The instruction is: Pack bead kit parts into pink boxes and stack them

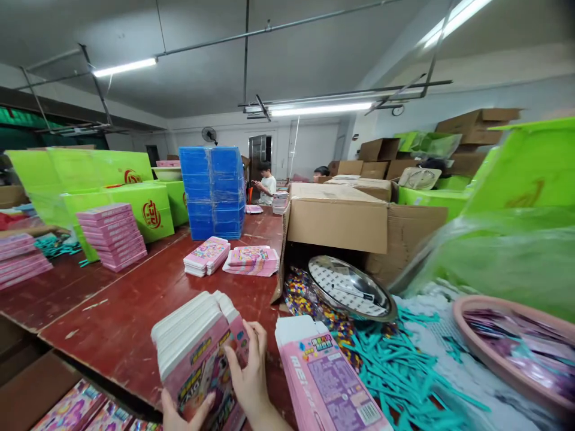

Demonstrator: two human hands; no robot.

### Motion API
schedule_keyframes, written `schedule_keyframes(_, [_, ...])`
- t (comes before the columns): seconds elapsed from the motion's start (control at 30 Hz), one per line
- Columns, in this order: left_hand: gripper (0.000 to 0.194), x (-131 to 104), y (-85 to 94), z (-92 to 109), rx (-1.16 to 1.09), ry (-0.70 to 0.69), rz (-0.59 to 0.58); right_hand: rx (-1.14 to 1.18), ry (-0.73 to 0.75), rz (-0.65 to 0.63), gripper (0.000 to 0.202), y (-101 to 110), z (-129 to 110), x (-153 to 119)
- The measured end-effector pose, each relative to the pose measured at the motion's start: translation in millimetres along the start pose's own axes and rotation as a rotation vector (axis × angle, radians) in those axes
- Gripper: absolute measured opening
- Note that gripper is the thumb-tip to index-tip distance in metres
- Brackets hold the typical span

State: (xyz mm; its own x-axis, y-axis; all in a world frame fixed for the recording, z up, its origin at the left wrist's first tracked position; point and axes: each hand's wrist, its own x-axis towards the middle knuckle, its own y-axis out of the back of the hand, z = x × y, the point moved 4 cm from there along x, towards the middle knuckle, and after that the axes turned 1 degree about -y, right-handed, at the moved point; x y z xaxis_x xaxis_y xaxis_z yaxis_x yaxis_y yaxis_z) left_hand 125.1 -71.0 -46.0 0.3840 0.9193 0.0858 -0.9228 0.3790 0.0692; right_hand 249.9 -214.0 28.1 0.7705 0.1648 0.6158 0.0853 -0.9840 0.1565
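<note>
A thick stack of flattened pink cartons [204, 371] stands on edge at the near side of the table, its white edges and tabs uppermost. My left hand [185, 413] grips its lower left part, thumb across the printed face. Around the right side closes my right hand [251, 374], with the thumb on the front and the fingers at the far edge. Just to the right lies another pile of flat pink cartons [330, 383], back print and barcode facing up. Farther off, two small carton piles, one [206, 254] beside the other [251, 260], rest on the red table.
Teal sticks [395, 365] are heaped at right, near a metal tray [350, 287] and a pink basin [460, 305] of shiny packets. A cardboard box [336, 221] lies beyond. Stacked pink boxes [112, 236], a blue stack [211, 191] and a person [268, 184] are farther away.
</note>
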Motion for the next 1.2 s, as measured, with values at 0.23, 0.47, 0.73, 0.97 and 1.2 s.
schedule_keyframes(0.23, [0.089,-17,-13.3,17,-0.036,-0.085,0.013,0.131,-0.245,0.032,0.038,-7,12,-33])
schedule_keyframes(0.47, [0.091,-24,-11.8,37,-0.059,-0.108,-0.049,0.271,-0.249,-0.226,0.039,10,-11,-8])
schedule_keyframes(0.73, [0.091,-28,-10.4,43,-0.008,-0.135,-0.045,0.322,-0.449,-0.179,0.031,10,-3,-11])
schedule_keyframes(0.97, [0.083,-24,15.2,40,0.085,-0.152,-0.237,0.379,-0.336,-0.402,0.032,55,-46,60])
schedule_keyframes(1.2, [0.079,-37,52.6,23,0.159,0.052,-0.446,0.507,-0.224,-0.499,0.027,46,-75,134])
